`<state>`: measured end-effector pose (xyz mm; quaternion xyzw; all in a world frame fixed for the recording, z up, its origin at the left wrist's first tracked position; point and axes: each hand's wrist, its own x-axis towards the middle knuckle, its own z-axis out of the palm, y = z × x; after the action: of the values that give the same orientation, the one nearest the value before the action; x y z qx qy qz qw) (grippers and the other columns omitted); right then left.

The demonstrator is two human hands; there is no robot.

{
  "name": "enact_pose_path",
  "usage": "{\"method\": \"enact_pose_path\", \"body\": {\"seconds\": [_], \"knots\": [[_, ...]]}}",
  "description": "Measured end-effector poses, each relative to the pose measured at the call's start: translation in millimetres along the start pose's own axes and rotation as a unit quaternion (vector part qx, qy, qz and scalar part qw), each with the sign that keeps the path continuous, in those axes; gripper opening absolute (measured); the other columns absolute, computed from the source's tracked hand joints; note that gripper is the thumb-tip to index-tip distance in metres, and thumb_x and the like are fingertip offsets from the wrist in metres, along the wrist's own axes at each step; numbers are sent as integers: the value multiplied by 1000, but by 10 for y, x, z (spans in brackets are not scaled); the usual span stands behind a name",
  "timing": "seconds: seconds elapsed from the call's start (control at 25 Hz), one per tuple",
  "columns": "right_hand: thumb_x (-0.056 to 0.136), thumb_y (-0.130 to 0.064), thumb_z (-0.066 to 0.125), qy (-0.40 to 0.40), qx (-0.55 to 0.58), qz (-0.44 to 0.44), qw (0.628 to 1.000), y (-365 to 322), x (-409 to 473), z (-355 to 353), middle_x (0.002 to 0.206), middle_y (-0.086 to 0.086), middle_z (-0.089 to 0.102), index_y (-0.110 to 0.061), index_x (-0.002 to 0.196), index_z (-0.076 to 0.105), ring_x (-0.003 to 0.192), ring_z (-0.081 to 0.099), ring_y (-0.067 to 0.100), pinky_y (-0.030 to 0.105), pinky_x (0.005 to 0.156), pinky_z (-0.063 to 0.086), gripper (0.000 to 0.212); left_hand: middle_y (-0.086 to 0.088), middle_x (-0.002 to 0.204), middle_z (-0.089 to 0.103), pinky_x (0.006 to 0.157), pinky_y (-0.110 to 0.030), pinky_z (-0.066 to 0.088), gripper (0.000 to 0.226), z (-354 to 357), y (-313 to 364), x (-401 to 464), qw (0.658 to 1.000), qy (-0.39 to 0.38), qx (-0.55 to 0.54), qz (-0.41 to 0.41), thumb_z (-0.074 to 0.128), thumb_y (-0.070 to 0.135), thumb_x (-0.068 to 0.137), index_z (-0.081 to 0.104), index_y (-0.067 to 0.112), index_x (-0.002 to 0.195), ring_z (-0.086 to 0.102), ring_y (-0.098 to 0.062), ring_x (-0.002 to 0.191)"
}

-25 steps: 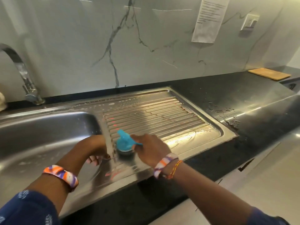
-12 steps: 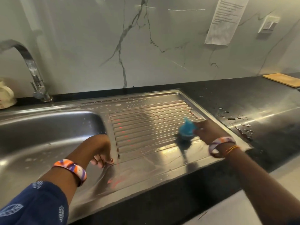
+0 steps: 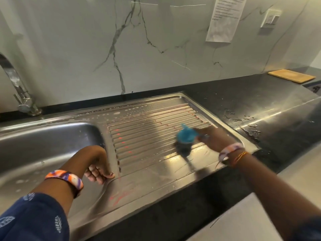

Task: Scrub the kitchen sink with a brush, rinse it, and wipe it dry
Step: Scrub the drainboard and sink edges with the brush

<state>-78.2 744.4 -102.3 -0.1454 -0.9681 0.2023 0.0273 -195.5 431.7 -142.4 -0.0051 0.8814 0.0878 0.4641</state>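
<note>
A steel sink (image 3: 43,136) with a ribbed drainboard (image 3: 147,129) fills the middle of the view. My right hand (image 3: 213,138) grips a blue-handled brush (image 3: 186,136) whose dark bristles press on the right part of the drainboard; it is blurred by motion. My left hand (image 3: 97,164) rests on the rim between basin and drainboard, fingers curled over the edge and holding nothing. Soap foam dots the back of the drainboard and the basin floor.
A chrome tap (image 3: 19,91) stands at the back left. Black counter (image 3: 260,105) with water drops lies right of the sink, with a wooden board (image 3: 291,76) at its far end. The marble wall behind carries a paper notice (image 3: 224,20) and a switch (image 3: 271,18).
My right hand swept the brush from the left end of the drainboard near the basin to its right part. My left hand stayed on the rim.
</note>
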Motion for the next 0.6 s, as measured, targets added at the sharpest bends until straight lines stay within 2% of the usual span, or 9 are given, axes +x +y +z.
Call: {"method": "enact_pose_path", "body": {"seconds": [0.12, 0.16, 0.2, 0.28, 0.4, 0.44, 0.48, 0.52, 0.6], "knots": [[93, -15, 53, 62, -53, 151, 985, 619, 293, -477, 124, 15, 62, -12, 131, 55, 109, 58, 30, 29, 89, 44, 38, -3, 112, 67, 57, -13, 47, 16, -21, 33, 5, 1000, -3, 27, -4, 56, 27, 95, 58, 12, 89, 59, -6, 79], [92, -16, 55, 68, -47, 172, 982, 663, 325, -508, 125, 16, 61, -11, 131, 55, 109, 58, 31, 29, 90, 44, 39, -5, 113, 66, 59, -13, 46, 16, -22, 44, 0, 999, -5, 34, -7, 56, 27, 95, 59, 11, 92, 58, -8, 85], [92, -15, 55, 69, -40, 175, 981, 618, 337, -491, 125, 16, 61, -9, 131, 55, 108, 58, 31, 29, 89, 43, 39, -3, 105, 66, 59, -13, 46, 17, -24, 52, -9, 999, -8, 39, -10, 55, 28, 95, 58, 12, 89, 57, -9, 88], [93, -16, 54, 53, -14, 138, 989, 290, 256, -349, 120, 17, 61, -5, 130, 55, 106, 60, 29, 26, 84, 44, 39, 0, 84, 63, 60, -14, 46, 20, -19, 52, -23, 999, -8, 37, -13, 56, 28, 95, 56, 13, 81, 57, -10, 88], [92, -13, 55, -31, 91, -9, 995, -503, -115, 152, 103, 4, 62, -9, 128, 58, 77, 62, 9, 6, 60, 41, 37, 0, 78, 62, 61, -15, 47, 19, -33, 38, -38, 1000, 4, 21, -5, 58, 25, 94, 57, 13, 79, 59, -10, 84], [92, -14, 55, -54, 105, -70, 991, -747, -286, 362, 105, 2, 64, -14, 130, 57, 78, 63, 8, 5, 64, 44, 39, -1, 79, 63, 62, -15, 47, 18, -30, 36, -44, 1000, 6, 15, -4, 58, 24, 93, 58, 13, 79, 59, -10, 86], [92, -18, 54, -67, 101, -108, 987, -935, -409, 523, 114, 2, 65, -19, 132, 55, 92, 65, 14, 13, 78, 48, 40, -1, 80, 63, 64, -15, 47, 17, -24, 28, -49, 1000, 4, 10, -2, 59, 25, 93, 58, 13, 80, 59, -11, 89], [92, -22, 53, -61, 88, -128, 986, -1001, -418, 623, 123, 3, 63, -25, 133, 53, 108, 62, 20, 23, 90, 47, 41, -1, 81, 63, 65, -15, 47, 17, -20, 15, -56, 1000, 5, 5, -1, 60, 26, 92, 58, 13, 80, 59, -12, 90], [92, -25, 51, -22, 47, -119, 992, -823, -281, 581, 127, 6, 62, -29, 133, 52, 116, 58, 26, 33, 96, 47, 41, 0, 79, 61, 62, -14, 47, 19, 5, 4, -79, 1000, 14, -9, 1, 59, 26, 93, 56, 13, 79, 60, -8, 80]]}}
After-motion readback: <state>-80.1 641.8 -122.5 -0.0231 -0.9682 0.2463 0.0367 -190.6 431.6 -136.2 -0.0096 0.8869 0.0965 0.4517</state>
